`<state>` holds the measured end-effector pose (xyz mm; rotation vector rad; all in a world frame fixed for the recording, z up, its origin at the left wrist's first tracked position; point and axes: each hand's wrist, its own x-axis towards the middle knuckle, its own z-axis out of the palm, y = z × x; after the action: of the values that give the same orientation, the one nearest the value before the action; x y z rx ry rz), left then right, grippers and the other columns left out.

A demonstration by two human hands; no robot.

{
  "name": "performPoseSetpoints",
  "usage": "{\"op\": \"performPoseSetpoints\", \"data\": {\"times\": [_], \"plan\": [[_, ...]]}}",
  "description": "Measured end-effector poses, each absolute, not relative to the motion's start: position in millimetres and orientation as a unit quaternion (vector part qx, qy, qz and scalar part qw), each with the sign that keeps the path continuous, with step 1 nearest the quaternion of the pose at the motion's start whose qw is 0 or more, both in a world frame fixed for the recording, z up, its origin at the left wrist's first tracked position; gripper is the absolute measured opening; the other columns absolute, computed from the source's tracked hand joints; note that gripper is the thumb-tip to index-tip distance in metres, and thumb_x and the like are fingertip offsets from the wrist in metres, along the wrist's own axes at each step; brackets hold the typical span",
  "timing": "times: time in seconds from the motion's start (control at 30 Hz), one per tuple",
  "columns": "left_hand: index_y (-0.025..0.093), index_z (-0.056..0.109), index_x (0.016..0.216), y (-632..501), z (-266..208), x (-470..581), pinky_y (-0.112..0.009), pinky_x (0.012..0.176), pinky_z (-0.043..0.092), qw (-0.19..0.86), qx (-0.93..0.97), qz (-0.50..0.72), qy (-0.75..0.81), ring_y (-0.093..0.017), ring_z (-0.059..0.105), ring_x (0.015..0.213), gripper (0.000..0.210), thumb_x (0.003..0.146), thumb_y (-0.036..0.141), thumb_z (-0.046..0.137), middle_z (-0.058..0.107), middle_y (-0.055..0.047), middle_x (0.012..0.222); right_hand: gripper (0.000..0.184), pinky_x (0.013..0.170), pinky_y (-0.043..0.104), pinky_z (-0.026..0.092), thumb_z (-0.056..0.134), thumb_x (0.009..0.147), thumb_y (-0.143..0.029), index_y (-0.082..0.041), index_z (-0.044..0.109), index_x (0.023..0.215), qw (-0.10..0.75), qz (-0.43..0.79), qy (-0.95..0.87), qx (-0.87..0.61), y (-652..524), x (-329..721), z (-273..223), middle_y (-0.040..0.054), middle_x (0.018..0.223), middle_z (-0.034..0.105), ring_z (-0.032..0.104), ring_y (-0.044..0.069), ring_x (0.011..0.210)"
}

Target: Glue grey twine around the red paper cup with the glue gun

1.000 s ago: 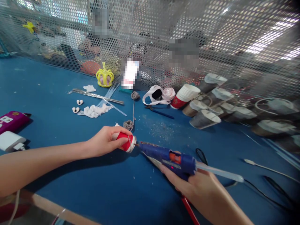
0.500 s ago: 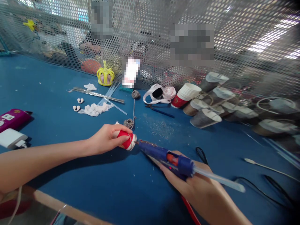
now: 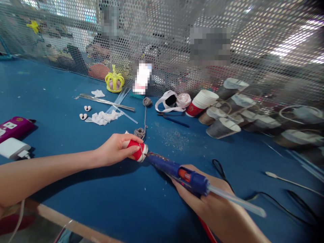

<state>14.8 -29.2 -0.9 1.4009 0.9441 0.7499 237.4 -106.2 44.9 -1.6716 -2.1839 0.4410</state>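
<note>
The left hand [image 3: 115,151] is wrapping its fingers around a red cup [image 3: 136,152] lying on its side on the blue table [image 3: 63,135], thumb pressing on top. The right hand [image 3: 212,199] is closing its fingers around a blue glue gun [image 3: 181,171], its nozzle touching the cup's end from four o'clock; a clear glue stick [image 3: 235,201] is sticking out of the gun's back. Grey twine [image 3: 140,132] is lying just beside the cup at twelve o'clock. A row of tipped cups [image 3: 222,116] is lying at two o'clock, a yellow crown [image 3: 114,82] at eleven, a purple power strip [image 3: 14,125] at nine.
</note>
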Motion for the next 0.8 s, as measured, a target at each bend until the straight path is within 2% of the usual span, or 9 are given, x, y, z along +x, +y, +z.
{"op": "performPoseSetpoints", "data": {"times": [0.13, 0.3, 0.47, 0.7, 0.8], "plan": [[0.013, 0.061, 0.1, -28.9, -3.6, 13.9, -0.029, 0.07, 0.054, 0.604, 0.612, 0.319, 0.398, -0.017, 0.067, 0.073, 0.028, 0.077, 0.028, 0.057, 0.07, -0.006, 0.082, 0.018, 0.042, 0.024, 0.04, 0.048, 0.076, -0.026, -0.028, 0.065, 0.07, 0.181, 0.158, -0.768, -0.594, -106.2, 238.5, 45.0, 0.0012, 0.052, 0.06, 0.05, 0.014, 0.043], [0.013, 0.063, 0.099, -29.2, -4.7, 13.2, -0.029, 0.072, 0.054, 0.561, 0.649, 0.326, 0.397, -0.018, 0.066, 0.077, 0.027, 0.078, 0.029, 0.056, 0.07, -0.007, 0.088, 0.02, 0.043, 0.024, 0.04, 0.046, 0.076, -0.025, -0.028, 0.066, 0.073, 0.186, 0.151, -0.765, -0.597, -105.1, 236.5, 47.7, 0.0007, 0.053, 0.061, 0.05, 0.014, 0.042], [0.013, 0.061, 0.102, -29.8, -4.4, 13.4, -0.028, 0.069, 0.054, 0.585, 0.63, 0.318, 0.399, -0.017, 0.067, 0.073, 0.029, 0.078, 0.029, 0.055, 0.07, -0.007, 0.085, 0.019, 0.042, 0.024, 0.04, 0.047, 0.075, -0.023, -0.028, 0.065, 0.068, 0.184, 0.157, -0.773, -0.587, -104.8, 233.7, 52.6, 0.0002, 0.051, 0.059, 0.048, 0.013, 0.04], [0.013, 0.063, 0.1, -30.0, -5.5, 11.5, -0.027, 0.073, 0.052, 0.505, 0.701, 0.322, 0.387, -0.017, 0.066, 0.077, 0.027, 0.08, 0.029, 0.053, 0.07, -0.007, 0.089, 0.019, 0.044, 0.024, 0.042, 0.048, 0.075, -0.025, -0.03, 0.065, 0.069, 0.185, 0.155, -0.763, -0.6, -104.2, 238.4, 48.9, 0.0009, 0.052, 0.061, 0.049, 0.014, 0.041], [0.013, 0.063, 0.101, -31.0, -4.9, 10.5, -0.025, 0.073, 0.052, 0.493, 0.716, 0.319, 0.378, -0.017, 0.065, 0.077, 0.027, 0.081, 0.027, 0.051, 0.07, -0.007, 0.09, 0.018, 0.044, 0.024, 0.044, 0.049, 0.076, -0.028, -0.03, 0.067, 0.075, 0.175, 0.168, -0.752, -0.612, -102.3, 241.0, 46.5, 0.0023, 0.055, 0.063, 0.05, 0.015, 0.043]]}}
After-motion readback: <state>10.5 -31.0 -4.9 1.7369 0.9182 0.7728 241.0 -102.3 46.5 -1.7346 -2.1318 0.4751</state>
